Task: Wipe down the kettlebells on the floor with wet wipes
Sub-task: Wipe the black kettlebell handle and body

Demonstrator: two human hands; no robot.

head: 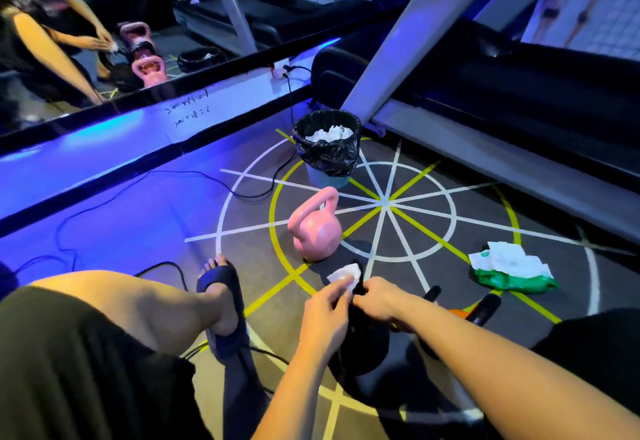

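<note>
**Black kettlebell being wiped at lower centre of the frame**

The black kettlebell [363,349] stands on the floor [485,218] at lower centre, on the painted yellow and white wheel of lines. Both arms cross in front of it and hide much of its handle and upper body. The right grip [379,297] is curled round the top of the handle. The left grip [325,311] pinches a crumpled white wet wipe [343,273] between thumb and fingers, holding it against the handle just beside the right grip.

Just above in the frame, near but apart, a pink kettlebell [317,228] stands upright on the yellow ring. Beyond it, at upper centre, is a small bin [329,176] with a black liner, filled with white used wipes [329,134].

To the right of centre lies a green pack of wipes [512,275] with white sheets spilling over its top. Between it and the right forearm, a black and orange piece of equipment [485,308] shows in part; the forearm covers the rest, so its kind cannot be told.

At lower left, a bare knee and a foot in a dark slipper [221,304] rest on the floor, with a black cable [104,204] trailing towards the wall. A treadmill [485,100] fills the upper right. A mirror [207,0] at upper left reflects the person and the kettlebells.
</note>
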